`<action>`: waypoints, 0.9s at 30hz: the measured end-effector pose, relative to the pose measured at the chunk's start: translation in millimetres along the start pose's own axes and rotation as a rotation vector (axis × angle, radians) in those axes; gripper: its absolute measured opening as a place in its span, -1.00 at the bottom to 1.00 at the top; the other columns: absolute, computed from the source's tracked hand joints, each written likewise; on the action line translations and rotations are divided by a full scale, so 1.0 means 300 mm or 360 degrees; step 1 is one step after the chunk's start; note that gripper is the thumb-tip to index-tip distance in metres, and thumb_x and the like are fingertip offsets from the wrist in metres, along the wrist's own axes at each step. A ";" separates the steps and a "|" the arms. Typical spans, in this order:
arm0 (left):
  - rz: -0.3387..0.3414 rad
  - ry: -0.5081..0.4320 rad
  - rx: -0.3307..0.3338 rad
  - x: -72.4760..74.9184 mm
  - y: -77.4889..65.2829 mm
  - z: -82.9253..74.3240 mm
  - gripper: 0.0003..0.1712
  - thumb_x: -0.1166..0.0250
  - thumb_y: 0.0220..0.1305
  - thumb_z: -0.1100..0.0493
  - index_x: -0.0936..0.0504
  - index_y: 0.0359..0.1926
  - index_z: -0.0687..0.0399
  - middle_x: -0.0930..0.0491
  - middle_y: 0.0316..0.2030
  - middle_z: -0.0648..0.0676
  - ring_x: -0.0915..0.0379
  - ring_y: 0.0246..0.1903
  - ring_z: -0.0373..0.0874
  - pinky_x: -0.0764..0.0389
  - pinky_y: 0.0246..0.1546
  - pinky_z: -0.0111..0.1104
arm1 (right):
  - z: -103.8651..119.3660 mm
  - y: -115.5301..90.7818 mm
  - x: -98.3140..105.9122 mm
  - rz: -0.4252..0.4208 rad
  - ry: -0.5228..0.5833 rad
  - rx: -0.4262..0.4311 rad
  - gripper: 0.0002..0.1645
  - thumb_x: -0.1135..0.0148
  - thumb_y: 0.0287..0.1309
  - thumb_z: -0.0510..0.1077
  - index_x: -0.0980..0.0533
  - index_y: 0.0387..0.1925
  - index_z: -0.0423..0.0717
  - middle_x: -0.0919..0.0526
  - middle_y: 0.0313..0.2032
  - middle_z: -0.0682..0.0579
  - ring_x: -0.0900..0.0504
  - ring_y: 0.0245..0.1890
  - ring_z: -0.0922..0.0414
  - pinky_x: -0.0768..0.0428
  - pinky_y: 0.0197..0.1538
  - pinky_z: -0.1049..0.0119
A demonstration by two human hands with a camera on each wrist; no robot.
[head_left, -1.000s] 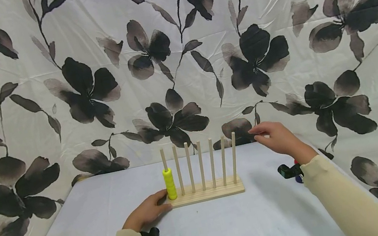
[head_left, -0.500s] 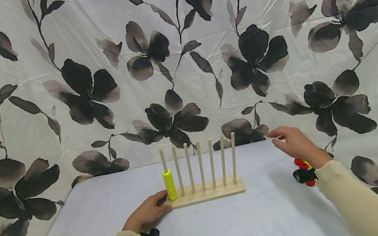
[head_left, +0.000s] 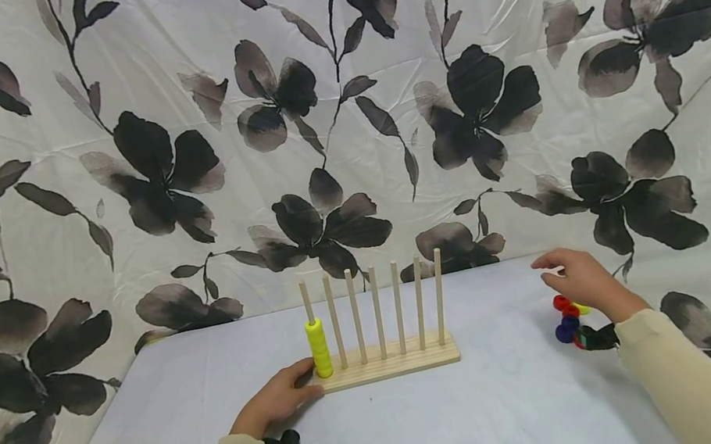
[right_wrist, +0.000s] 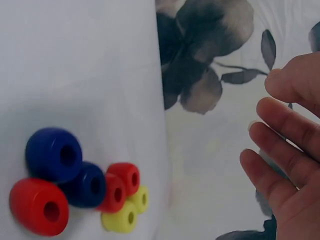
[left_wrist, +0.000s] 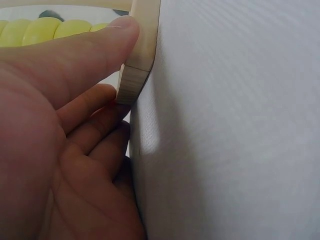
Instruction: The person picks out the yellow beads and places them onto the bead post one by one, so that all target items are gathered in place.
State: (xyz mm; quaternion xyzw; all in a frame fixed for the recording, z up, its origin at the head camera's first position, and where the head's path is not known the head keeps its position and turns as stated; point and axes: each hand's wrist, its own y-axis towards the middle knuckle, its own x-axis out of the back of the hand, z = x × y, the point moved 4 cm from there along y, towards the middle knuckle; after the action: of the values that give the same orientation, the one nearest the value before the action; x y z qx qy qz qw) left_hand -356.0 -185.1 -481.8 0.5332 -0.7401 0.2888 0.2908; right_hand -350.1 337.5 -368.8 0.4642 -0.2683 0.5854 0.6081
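A pale wooden peg rack (head_left: 395,364) with a row of upright dowels stands on the table. Its leftmost dowel carries a stack of yellow beads (head_left: 318,349); the other dowels are bare. My left hand (head_left: 276,401) holds the left end of the rack's base, thumb on one side and fingers on the other, as the left wrist view shows. Over at the right, my right hand (head_left: 584,282) hovers with relaxed fingers and nothing in them, above a group of loose beads. Among these are blue beads (right_wrist: 53,155), red beads (right_wrist: 39,206) and yellow beads (right_wrist: 119,220), partly hidden by my wrist in the head view.
A white cloth covers the table (head_left: 435,430), whose right edge runs close past the loose beads. Behind it hangs a floral curtain (head_left: 341,137). A black wrist camera (head_left: 597,338) sits on the right wrist, beside the beads.
My right hand has moved right and slightly down, away from the rack's right end toward the loose beads, which have come more into sight. My left hand stays on the rack.
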 end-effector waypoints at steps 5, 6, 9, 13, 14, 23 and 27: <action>-0.0003 -0.0015 0.0004 -0.001 0.001 0.001 -0.16 -0.37 0.17 -0.11 -0.31 0.40 0.07 -0.28 0.40 0.19 -0.08 0.43 0.22 -0.13 0.40 0.16 | -0.048 -0.020 -0.014 0.0086 0.0020 -0.0112 -0.62 -0.12 0.31 -0.14 -0.54 0.09 -0.22 -0.52 0.13 -0.32 -0.55 0.04 -0.30 -0.60 0.08 -0.14; -0.0004 -0.0020 0.0006 -0.001 0.002 0.002 -0.16 -0.37 0.17 -0.11 -0.31 0.40 0.06 -0.28 0.40 0.19 -0.07 0.43 0.22 -0.13 0.40 0.16 | -0.057 -0.025 -0.016 0.0101 0.0027 -0.0130 -0.62 -0.12 0.31 -0.14 -0.53 0.09 -0.22 -0.52 0.14 -0.32 -0.55 0.05 -0.30 -0.60 0.07 -0.14; -0.0010 -0.0023 0.0000 -0.001 0.004 0.001 -0.15 -0.37 0.17 -0.11 -0.31 0.40 0.07 -0.28 0.40 0.20 -0.07 0.43 0.22 -0.12 0.40 0.16 | -0.086 -0.038 -0.023 0.0136 0.0039 -0.0172 -0.61 -0.12 0.31 -0.14 -0.52 0.10 -0.22 -0.49 0.15 -0.34 -0.53 0.06 -0.32 -0.61 0.07 -0.14; -0.0013 -0.0023 0.0006 -0.003 0.006 0.004 -0.16 -0.37 0.18 -0.10 -0.30 0.41 0.06 -0.28 0.40 0.18 -0.07 0.44 0.22 -0.12 0.41 0.16 | -0.123 -0.056 -0.033 0.0192 0.0059 -0.0243 -0.60 -0.14 0.29 -0.16 -0.51 0.11 -0.24 -0.46 0.16 -0.38 -0.47 0.10 -0.35 -0.58 0.09 -0.17; -0.0013 -0.0024 0.0008 -0.003 0.006 0.004 -0.16 -0.37 0.18 -0.10 -0.30 0.41 0.06 -0.28 0.40 0.18 -0.07 0.44 0.22 -0.12 0.41 0.16 | -0.131 -0.061 -0.036 0.0209 0.0062 -0.0259 -0.59 -0.15 0.28 -0.16 -0.50 0.11 -0.25 -0.45 0.16 -0.39 -0.46 0.11 -0.36 -0.57 0.10 -0.19; -0.0012 -0.0024 -0.0004 -0.002 0.009 0.007 -0.17 -0.36 0.18 -0.10 -0.31 0.40 0.07 -0.28 0.40 0.19 -0.08 0.43 0.22 -0.12 0.41 0.15 | -0.207 -0.088 -0.059 0.0336 0.0046 -0.0388 -0.58 -0.16 0.26 -0.19 -0.48 0.12 -0.26 -0.40 0.18 -0.46 -0.37 0.15 -0.40 -0.44 0.15 -0.33; -0.0013 -0.0031 -0.0001 -0.006 0.008 0.011 -0.18 -0.37 0.18 -0.09 -0.32 0.40 0.06 -0.29 0.39 0.18 -0.09 0.43 0.21 -0.14 0.40 0.15 | -0.232 -0.100 -0.075 0.0381 -0.0009 -0.0393 -0.58 -0.18 0.25 -0.19 -0.49 0.11 -0.27 -0.42 0.16 -0.47 -0.38 0.13 -0.41 -0.45 0.13 -0.34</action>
State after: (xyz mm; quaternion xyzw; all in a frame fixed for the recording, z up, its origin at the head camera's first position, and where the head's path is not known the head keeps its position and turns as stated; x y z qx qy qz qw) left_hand -358.3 -185.7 -485.6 0.5390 -0.7407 0.2822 0.2850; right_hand -340.4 391.7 -425.4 0.3523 -0.3932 0.6150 0.5858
